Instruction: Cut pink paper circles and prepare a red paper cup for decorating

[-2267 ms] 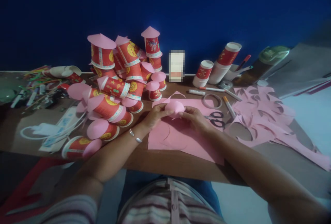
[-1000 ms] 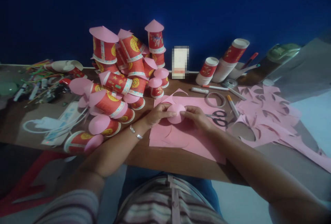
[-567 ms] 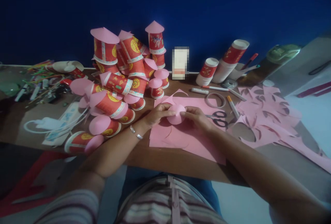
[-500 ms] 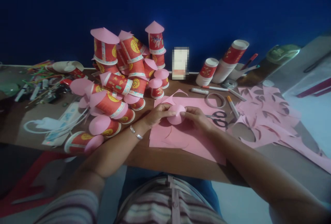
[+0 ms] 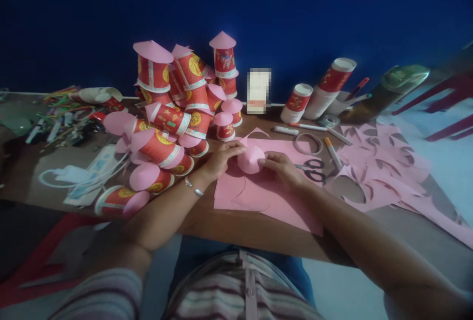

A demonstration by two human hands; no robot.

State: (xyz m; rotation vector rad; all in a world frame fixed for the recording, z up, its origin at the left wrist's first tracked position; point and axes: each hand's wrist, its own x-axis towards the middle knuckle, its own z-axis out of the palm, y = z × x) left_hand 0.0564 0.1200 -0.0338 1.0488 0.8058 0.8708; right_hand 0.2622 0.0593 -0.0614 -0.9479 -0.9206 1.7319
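A small pink paper cone (image 5: pixel 251 160) is held just above a stack of pink paper sheets (image 5: pixel 273 197), its tip toward me. My right hand (image 5: pixel 281 166) pinches its right edge between thumb and fingers. At the upper left edge of the cone, the fingertips of my left hand (image 5: pixel 222 158) are closed together on the rim; the exact grip there is partly hidden. Black-handled scissors (image 5: pixel 315 170) lie right beside my right hand. A roll of tape (image 5: pixel 308 144) rests on the paper's far right corner.
Red paper-cup lanterns with pink cone tops (image 5: pixel 162 123) are piled at left. Pink paper offcuts (image 5: pixel 384 167) cover the right side. A power strip (image 5: pixel 90 177) with a white cable lies left. Paper cups (image 5: pixel 297 102), pens and a phone (image 5: pixel 258 91) stand or lie behind.
My left thumb has come off the face of the cone, and the left fingers have shifted slightly up along its edge. My right hand keeps its pinch. The view has moved slightly.
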